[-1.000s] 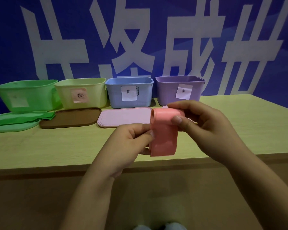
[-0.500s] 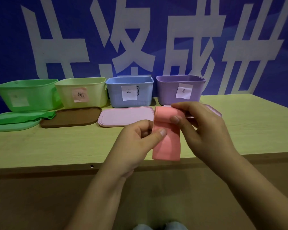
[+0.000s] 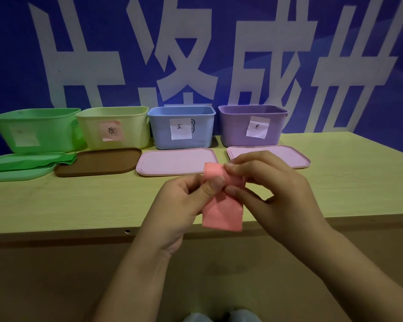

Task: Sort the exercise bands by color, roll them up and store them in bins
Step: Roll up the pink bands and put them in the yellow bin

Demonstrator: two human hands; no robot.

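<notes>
Above the near edge of the worktop (image 3: pixel 56 205), the pink band (image 3: pixel 221 211) is held in the air by both hands, and its rolled top is tighter than a second ago, with a shorter tail hanging. The left hand (image 3: pixel 184 205) pinches the roll with thumb and fingers (image 3: pixel 215 183); the right hand (image 3: pixel 272 191) curls over it, turning it on. Rolling looks roughly half done. The yellow bin (image 3: pixel 130 133) with the pink label, probably its home, stands well apart at the back, beside the green bin (image 3: pixel 44 126).
</notes>
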